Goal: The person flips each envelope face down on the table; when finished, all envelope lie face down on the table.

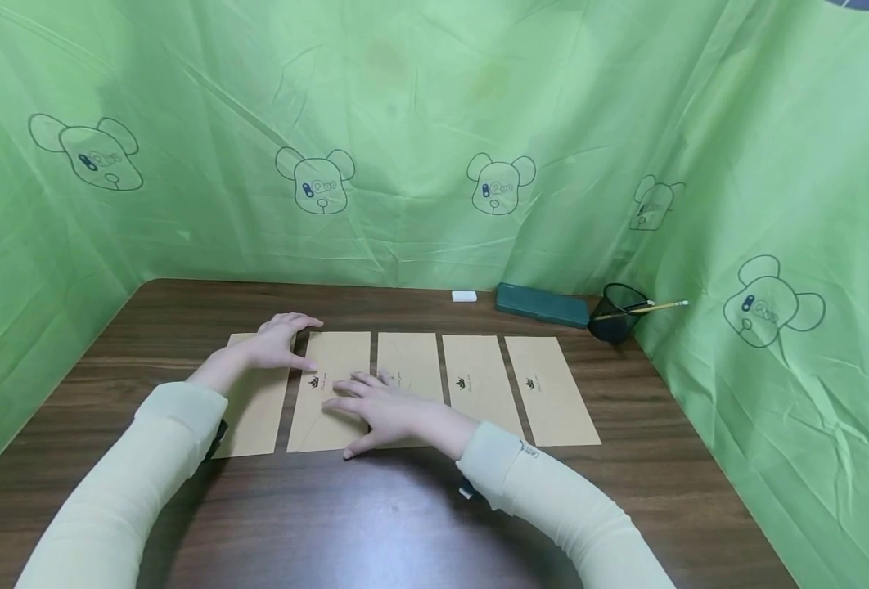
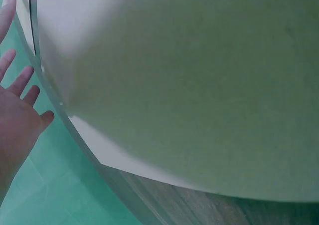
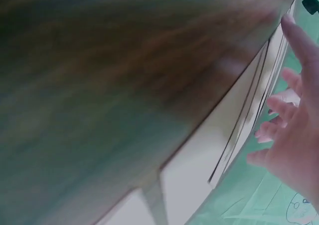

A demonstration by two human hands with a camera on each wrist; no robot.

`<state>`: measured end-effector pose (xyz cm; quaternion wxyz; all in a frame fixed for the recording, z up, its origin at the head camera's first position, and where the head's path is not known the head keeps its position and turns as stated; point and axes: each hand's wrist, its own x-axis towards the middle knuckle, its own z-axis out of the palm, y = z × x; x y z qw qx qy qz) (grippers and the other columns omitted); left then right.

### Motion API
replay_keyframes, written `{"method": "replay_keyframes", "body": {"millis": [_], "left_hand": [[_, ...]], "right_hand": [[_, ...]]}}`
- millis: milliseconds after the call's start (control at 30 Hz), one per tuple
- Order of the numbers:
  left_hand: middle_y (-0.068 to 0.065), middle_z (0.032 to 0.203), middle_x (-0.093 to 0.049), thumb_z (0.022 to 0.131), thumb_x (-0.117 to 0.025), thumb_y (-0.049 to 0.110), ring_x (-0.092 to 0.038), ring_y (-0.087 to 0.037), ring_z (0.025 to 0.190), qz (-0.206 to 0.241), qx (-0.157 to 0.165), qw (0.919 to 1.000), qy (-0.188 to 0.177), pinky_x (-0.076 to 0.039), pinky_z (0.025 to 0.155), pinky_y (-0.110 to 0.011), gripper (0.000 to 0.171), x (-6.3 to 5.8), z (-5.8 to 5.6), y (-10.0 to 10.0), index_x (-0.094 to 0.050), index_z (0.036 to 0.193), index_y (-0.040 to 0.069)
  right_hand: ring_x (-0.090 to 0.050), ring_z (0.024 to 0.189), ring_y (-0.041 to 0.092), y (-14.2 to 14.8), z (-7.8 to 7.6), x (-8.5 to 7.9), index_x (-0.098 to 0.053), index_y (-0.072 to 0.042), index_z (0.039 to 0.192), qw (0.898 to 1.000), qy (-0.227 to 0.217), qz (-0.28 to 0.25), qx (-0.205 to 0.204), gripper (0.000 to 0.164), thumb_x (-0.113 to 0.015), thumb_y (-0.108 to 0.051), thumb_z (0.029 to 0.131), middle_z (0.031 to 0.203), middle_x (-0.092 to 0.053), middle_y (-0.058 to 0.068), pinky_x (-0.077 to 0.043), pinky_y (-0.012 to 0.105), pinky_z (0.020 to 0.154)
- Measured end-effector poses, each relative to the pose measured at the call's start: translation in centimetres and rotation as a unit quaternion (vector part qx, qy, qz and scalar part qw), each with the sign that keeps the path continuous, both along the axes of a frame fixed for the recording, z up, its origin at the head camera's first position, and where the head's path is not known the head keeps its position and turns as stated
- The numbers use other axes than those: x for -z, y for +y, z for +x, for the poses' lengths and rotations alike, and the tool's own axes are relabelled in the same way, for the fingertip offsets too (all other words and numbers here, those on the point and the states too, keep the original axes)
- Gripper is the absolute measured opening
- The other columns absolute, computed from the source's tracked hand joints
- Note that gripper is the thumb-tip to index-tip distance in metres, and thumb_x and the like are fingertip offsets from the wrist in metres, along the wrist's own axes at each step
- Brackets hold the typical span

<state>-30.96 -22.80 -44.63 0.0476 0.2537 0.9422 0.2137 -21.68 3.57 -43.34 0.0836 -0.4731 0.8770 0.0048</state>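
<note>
Left hand (image 1: 276, 343): released, fingers spread, over leftmost card (image 1: 254, 417)
Right hand (image 1: 386, 409): released, spread, over next two cards (image 1: 340, 356)
Touching: cannot tell

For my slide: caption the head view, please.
Left hand and right hand over a row of five tan paper sheets on a wood-grain table.

Tan paper sheets (image 1: 482, 364) are marked with small black crowns (image 1: 529, 384), a brown tabletop (image 1: 317, 515) is streaked with darker wood grain, and green sheeting (image 1: 405, 74) is printed with outlined cartoon animal heads (image 1: 504, 177) (touched with blue); pale cream is seen on the sleeves (image 1: 574, 507), dark teal on a case (image 1: 541, 306).
</note>
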Motion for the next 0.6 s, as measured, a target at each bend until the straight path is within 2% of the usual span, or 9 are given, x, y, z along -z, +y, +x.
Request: {"method": "replay_keyframes", "body": {"millis": [267, 600], "left_hand": [[-0.027, 0.145, -0.031, 0.071, -0.076, 0.052, -0.023, -0.049, 0.132, -0.019, -0.026, 0.9993, -0.021, -0.017, 0.097, -0.074, 0.092, 0.4, 0.1, -0.4, -0.039, 0.141, 0.006], [-0.026, 0.144, -0.033, 0.069, -0.078, 0.051, -0.025, -0.047, 0.13, -0.023, -0.034, 0.9988, -0.025, -0.021, 0.096, -0.073, 0.082, 0.6, -0.6, -0.4, -0.05, 0.131, 0.006]], "right_hand": [[-0.018, 0.143, 0.032, 1.8, 0.3, 0.8, -0.033, -0.034, 0.146, 0.998, 0.023, 0.0, 0.057, 0.081, -0.053, -0.073, 0.078, 0.154, -0.028, 0.002, -0.02, 0.061, 0.11], [-0.018, 0.143, 0.034, 2.2, 0.2, 1.2, -0.035, -0.036, 0.145, 0.997, 0.014, 0.002, 0.08, 0.08, -0.053, -0.074, 0.076, 0.154, -0.027, 0.0, -0.019, 0.06, 0.11]]}}
